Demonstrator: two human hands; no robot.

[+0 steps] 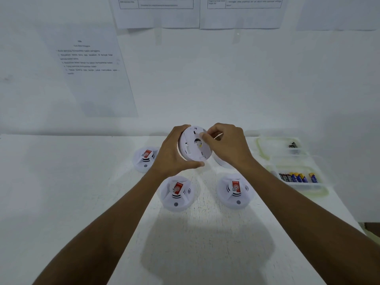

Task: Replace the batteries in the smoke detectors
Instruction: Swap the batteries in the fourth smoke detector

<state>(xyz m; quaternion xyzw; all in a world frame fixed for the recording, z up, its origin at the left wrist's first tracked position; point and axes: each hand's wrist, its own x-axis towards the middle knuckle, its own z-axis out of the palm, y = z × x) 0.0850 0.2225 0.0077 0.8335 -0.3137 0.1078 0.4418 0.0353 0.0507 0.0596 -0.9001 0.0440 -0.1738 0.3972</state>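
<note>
Aloft, left hand point(174, 149) grips tilted smoke detector point(190, 148); right hand point(228, 147) pinches its back

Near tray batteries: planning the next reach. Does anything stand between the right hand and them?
Nothing visible does. The right hand is at the smoke detector held by the left hand; the batteries lie in the open tray to its right, unobstructed.

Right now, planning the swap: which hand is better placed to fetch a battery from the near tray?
Right. The left hand grips the raised detector; the right hand only touches its back, and the near tray sits to its right.
</note>
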